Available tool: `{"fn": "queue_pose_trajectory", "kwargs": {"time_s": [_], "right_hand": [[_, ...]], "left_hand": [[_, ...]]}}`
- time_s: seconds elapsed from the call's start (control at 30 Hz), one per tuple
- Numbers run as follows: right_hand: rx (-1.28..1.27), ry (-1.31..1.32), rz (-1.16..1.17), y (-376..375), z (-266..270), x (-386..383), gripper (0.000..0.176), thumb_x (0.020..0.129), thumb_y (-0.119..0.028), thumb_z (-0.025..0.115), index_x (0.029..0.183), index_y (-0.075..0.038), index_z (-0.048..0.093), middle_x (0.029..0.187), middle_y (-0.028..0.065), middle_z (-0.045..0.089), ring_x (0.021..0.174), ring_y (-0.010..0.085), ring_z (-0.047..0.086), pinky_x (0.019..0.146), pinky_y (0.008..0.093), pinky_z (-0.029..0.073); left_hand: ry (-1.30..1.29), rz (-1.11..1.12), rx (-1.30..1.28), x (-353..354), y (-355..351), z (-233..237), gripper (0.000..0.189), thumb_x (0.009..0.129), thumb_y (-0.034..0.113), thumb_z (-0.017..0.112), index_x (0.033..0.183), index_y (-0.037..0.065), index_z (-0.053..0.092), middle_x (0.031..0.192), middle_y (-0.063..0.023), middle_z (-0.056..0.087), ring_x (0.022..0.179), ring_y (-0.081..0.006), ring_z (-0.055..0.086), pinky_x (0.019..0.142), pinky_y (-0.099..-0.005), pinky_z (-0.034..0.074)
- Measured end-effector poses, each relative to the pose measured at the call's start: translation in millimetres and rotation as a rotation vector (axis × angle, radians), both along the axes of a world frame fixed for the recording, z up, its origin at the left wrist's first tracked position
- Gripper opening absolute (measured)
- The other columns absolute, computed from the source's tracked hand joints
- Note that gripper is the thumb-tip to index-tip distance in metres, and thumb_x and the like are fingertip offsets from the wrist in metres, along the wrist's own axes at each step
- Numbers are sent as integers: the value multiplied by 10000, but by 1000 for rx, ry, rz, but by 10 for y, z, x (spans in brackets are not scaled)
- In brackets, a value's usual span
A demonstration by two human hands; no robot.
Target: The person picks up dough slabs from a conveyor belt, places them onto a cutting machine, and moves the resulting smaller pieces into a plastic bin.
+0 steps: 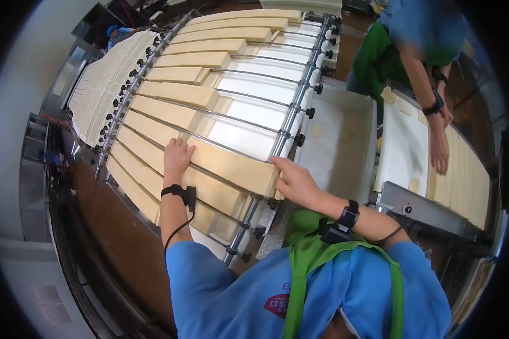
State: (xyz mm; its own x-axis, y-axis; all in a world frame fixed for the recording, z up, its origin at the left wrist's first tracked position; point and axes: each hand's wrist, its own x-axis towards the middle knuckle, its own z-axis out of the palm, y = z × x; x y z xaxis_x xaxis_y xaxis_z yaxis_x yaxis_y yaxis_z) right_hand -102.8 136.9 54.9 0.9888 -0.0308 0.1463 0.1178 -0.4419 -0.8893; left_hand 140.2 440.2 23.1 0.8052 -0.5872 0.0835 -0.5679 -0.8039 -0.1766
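Observation:
Long pale slabs of stacked wafer sheets lie in rows on a white conveyor (249,113), separated by thin metal rods. My left hand (177,157) rests flat on the left end of one slab (232,166), fingers spread. My right hand (295,182) presses against that slab's right end, at the conveyor's metal side rail (291,121). The slab lies between both hands. Both wrists wear black bands with a cable.
A white tray (336,141) sits right of the rail. Beyond it, another person in blue and green reaches a hand (439,148) onto a second belt (404,147) carrying pale sheets. More slabs (104,79) run away at the upper left. A brown floor lies below.

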Motion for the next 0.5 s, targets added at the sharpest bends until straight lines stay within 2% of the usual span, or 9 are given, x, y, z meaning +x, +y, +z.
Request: {"fn": "queue_pose_trajectory", "kwargs": {"time_s": [0.1,0.2,0.23,0.3,0.37,0.4,0.43,0.47,0.5], "right_hand": [[17,-28,20,169,-104,164,433,740,-59,463,1170,-16,427,1107,186,511,975,355,519,816,366,439],[21,-98,-3,384,-439,278,452,722,-51,463,1171,-11,434,1120,190,508,1018,349,500,856,355,424],[18,-126,-29,430,-497,310,460,713,-49,464,1171,-10,437,1123,190,508,1031,345,496,869,352,418],[151,3,26,399,-585,351,473,697,-42,470,1167,-2,447,1125,193,510,1038,335,494,885,351,408],[241,34,-1,241,-683,325,474,670,-22,465,1143,5,462,1092,204,520,1037,339,493,892,365,394],[265,-7,-23,220,-728,314,469,652,-5,457,1121,9,472,1057,213,528,1032,348,493,892,380,387],[262,-73,-59,187,-753,288,464,650,-1,456,1113,17,479,1053,220,527,1021,354,493,888,379,388],[255,-141,-88,84,-762,256,459,648,4,456,1105,25,485,1049,228,526,1011,360,494,885,377,390],[263,-103,-105,-113,-682,175,463,657,-1,457,1118,28,477,1062,223,524,1015,344,496,878,369,394]], "left_hand": [[-164,58,-122,-44,51,59,333,753,315,573,906,21,607,1033,-177,523,1031,-309,441,850,-435,374],[-342,158,-277,-74,23,0,313,722,234,617,955,26,590,1092,-185,477,1029,-329,431,871,-431,358],[-293,126,-392,-129,-61,39,311,713,207,623,967,32,584,1104,-184,471,1037,-333,427,881,-427,354],[-159,27,-629,-367,-371,57,323,695,154,634,992,45,572,1127,-183,460,1053,-340,419,900,-420,346],[156,-200,-804,-851,-780,90,289,670,120,643,950,67,596,1153,-185,453,1081,-355,404,932,-417,322],[251,-337,-685,-1087,-945,131,240,657,122,645,892,80,624,1190,-181,444,1118,-371,386,956,-442,293],[181,-476,-567,-1340,-1113,155,190,651,122,639,840,107,642,1218,-176,436,1142,-387,369,946,-475,284],[141,-474,-445,-1561,-1256,159,180,659,125,634,838,134,642,1243,-178,423,1166,-398,348,940,-489,279],[107,-403,-357,-1646,-1304,120,167,665,125,631,831,136,642,1247,-182,420,1166,-400,347,938,-491,279]]}}
